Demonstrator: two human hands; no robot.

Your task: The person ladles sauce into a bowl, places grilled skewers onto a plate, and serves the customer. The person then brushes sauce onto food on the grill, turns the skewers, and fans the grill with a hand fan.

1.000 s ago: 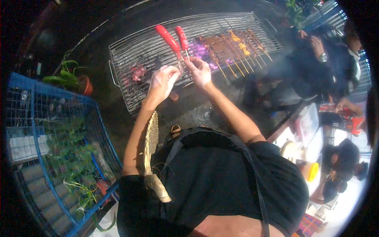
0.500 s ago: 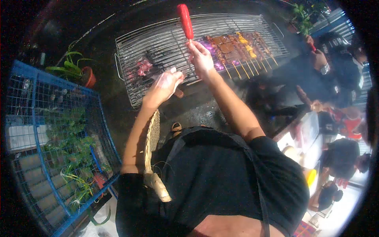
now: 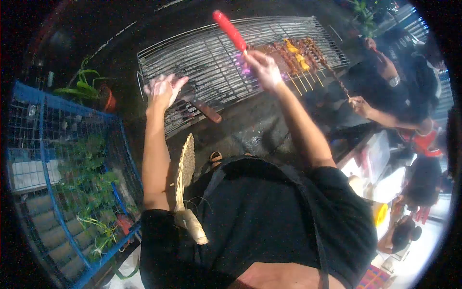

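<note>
My right hand (image 3: 263,69) pinches the stick of a red skewered sausage (image 3: 229,31), which slants up and left over the wire grill rack (image 3: 211,55). Over the rack's left part, my left hand (image 3: 163,90) has its fingers spread; whether it touches the pink pieces seen there earlier is hidden. A wooden-handled tool (image 3: 208,111) lies beside it across the rack's near edge. Meat skewers (image 3: 288,55) and yellow pieces (image 3: 298,54) sit on the rack right of my right hand. A woven fan (image 3: 186,168) is by my left forearm.
A co-worker's hand (image 3: 360,106) holds a skewer at the rack's right end, near another hand with a watch (image 3: 393,80). A blue wire cage (image 3: 53,192) stands at left, with a potted plant (image 3: 109,98) behind it. Containers (image 3: 378,154) crowd the right side.
My left hand has moved left and its fingers have spread. My right hand has shifted right, tilting the sausage. Only one red sausage remains visible. A co-worker's hand has come to a skewer.
</note>
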